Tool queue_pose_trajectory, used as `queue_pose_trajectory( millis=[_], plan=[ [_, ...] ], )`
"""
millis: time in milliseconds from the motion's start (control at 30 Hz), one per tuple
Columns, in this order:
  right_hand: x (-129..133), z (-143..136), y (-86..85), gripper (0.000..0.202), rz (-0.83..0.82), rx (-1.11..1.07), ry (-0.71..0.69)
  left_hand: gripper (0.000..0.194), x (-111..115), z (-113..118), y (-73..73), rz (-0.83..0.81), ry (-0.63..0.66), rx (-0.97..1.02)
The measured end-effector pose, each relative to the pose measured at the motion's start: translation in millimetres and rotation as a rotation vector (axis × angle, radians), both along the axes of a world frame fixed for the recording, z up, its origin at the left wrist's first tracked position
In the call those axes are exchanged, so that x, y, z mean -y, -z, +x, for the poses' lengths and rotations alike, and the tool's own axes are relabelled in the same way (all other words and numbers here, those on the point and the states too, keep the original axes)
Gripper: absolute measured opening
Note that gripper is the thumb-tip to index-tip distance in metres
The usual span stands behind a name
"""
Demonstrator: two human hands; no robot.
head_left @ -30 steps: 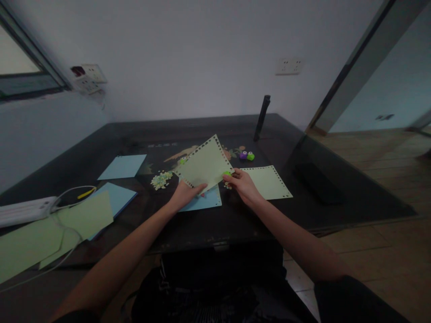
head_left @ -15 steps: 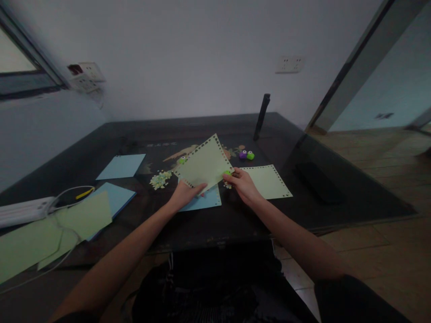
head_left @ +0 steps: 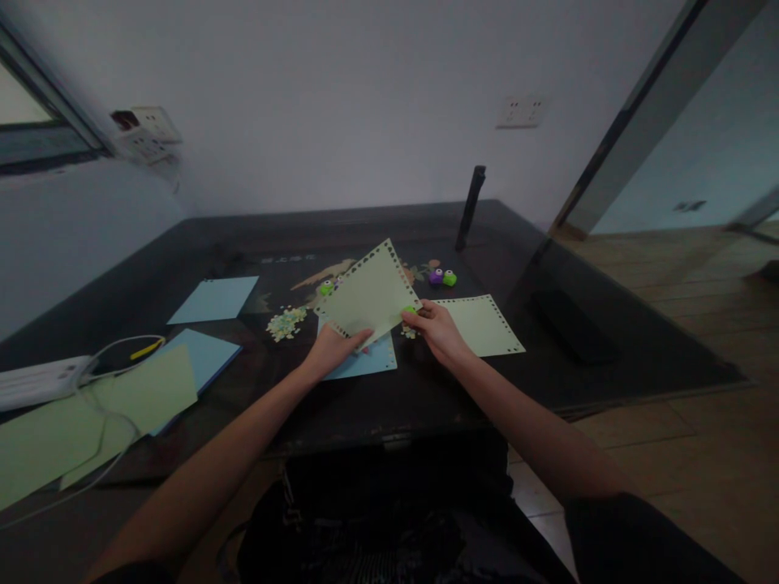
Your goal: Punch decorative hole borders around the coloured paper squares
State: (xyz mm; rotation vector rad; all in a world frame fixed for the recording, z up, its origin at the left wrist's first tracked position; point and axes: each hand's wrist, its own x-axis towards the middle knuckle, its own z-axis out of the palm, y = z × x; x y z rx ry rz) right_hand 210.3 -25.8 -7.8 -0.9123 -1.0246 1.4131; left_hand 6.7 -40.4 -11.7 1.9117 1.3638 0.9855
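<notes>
A pale green sheet of paper point(head_left: 371, 292), with small shapes punched along its edges, is tilted up above the table. My left hand point(head_left: 333, 347) grips its lower left edge, thumb on top. At the sheet's right corner my right hand point(head_left: 439, 326) is closed around a small green craft punch point(head_left: 410, 311), mostly hidden by the fingers. Under the sheet lies a light blue sheet point(head_left: 371, 358) with punched edges. Another punched green sheet point(head_left: 484, 324) lies right of my right hand. Punched-out paper bits point(head_left: 286, 323) form a pile to the left.
Purple point(head_left: 436, 276) and green punches point(head_left: 449, 278) stand behind the sheets. Blue paper point(head_left: 214, 299), more green paper point(head_left: 139, 389) and a white power strip point(head_left: 42, 383) with a cable lie left. A dark flat object point(head_left: 572, 328) lies right; a black upright stick point(head_left: 471, 209) stands behind.
The view has shifted slightly. Both hands keep their hold on the green sheet and the punch, with hardly any movement between them.
</notes>
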Motion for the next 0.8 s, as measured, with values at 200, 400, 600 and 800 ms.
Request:
queue_pose_trajectory(
  millis=[200,400,600,800],
  plan=[
    [-1,7,-3.5,0.033,0.000,0.019,-0.001,0.023,-3,7,-7.9,0.017,0.015,0.030],
    [-3,14,-9.0,0.031,0.015,-0.013,0.016,0.018,-3,17,-27.3,-0.032,0.034,0.035],
    [-9,16,-4.9,0.036,0.009,-0.015,0.018,0.027,-3,26,-20.1,-0.104,0.068,0.053],
    [-7,15,-3.6,0.031,-0.048,0.024,-0.091,0.028,-3,19,-14.2,-0.125,0.059,0.087]
  ],
)
